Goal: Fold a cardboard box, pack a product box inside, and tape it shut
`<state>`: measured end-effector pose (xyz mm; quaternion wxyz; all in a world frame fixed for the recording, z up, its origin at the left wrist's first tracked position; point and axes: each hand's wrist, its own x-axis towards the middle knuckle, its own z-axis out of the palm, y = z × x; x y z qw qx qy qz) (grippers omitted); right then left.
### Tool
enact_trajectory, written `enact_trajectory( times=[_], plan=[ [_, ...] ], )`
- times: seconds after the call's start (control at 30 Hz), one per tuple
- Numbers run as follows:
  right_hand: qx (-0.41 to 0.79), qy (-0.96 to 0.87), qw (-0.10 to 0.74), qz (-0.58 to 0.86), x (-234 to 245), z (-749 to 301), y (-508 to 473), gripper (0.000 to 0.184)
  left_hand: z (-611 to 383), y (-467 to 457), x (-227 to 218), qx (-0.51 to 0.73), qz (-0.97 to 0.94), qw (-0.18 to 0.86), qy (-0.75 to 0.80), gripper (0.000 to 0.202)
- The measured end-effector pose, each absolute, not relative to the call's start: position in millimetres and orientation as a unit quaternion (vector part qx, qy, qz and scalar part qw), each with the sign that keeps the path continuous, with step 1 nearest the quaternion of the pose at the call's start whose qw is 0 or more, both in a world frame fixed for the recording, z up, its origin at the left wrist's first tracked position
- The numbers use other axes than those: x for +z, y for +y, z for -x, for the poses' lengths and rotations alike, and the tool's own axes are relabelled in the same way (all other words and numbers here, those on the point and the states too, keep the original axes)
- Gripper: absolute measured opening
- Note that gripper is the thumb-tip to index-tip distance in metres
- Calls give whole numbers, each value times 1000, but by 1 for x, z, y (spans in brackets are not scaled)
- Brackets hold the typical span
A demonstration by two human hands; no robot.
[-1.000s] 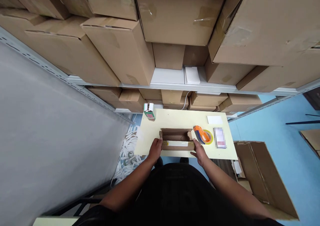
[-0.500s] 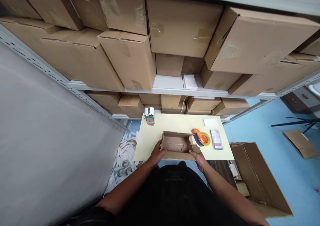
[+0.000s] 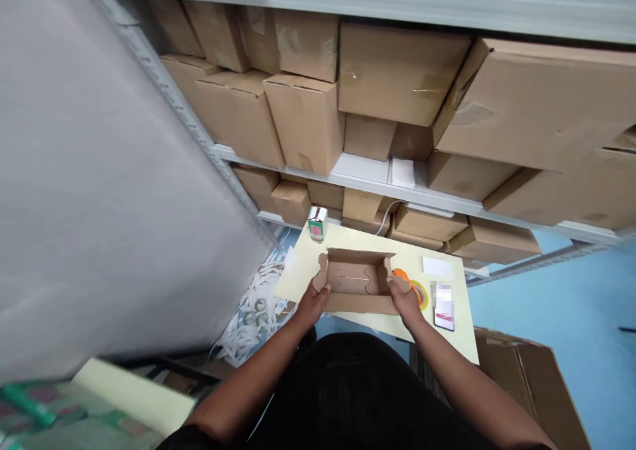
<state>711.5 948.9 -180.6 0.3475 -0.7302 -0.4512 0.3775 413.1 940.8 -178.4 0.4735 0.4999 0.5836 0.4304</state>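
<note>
A small open cardboard box [image 3: 355,281] sits on the pale yellow table [image 3: 450,334], its inside showing interlocked bottom flaps. My left hand [image 3: 312,302] grips its left end and my right hand [image 3: 406,301] grips its right end. Right behind my right hand lies an orange tape dispenser with a yellow tape roll [image 3: 416,289], partly hidden by the hand and box.
A green and white carton [image 3: 317,224] stands at the table's far left corner. A white card [image 3: 437,266] and a phone [image 3: 442,304] lie at the right. Shelves of cardboard boxes [image 3: 397,79] rise behind. White strips litter the floor at left [image 3: 248,304]. An open carton [image 3: 536,384] stands at the right.
The box has been turned so its open inside faces me, the taped face gone from view. My view has swung left and tilted; both hands stay on the box's ends.
</note>
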Motion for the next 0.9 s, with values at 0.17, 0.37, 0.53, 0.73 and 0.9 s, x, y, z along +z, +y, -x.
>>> enact_trajectory(
  times=[0.17,0.37,0.53,0.73,0.9],
  plan=[
    [393,-481,259,740,-150,-724,962,51,-441,881,-170,461,-446,426,638,53],
    [470,-543,256,647,-141,-694,950,54,-435,810,-152,513,-381,359,680,56],
    [497,-612,196,583,-131,-644,933,46,-412,747,-138,550,-295,319,713,56],
    [480,-697,166,505,-105,-573,878,39,-369,651,-116,604,-233,308,698,62],
    [471,-732,154,467,-85,-500,808,38,-326,551,-94,628,-196,264,706,62]
  ],
)
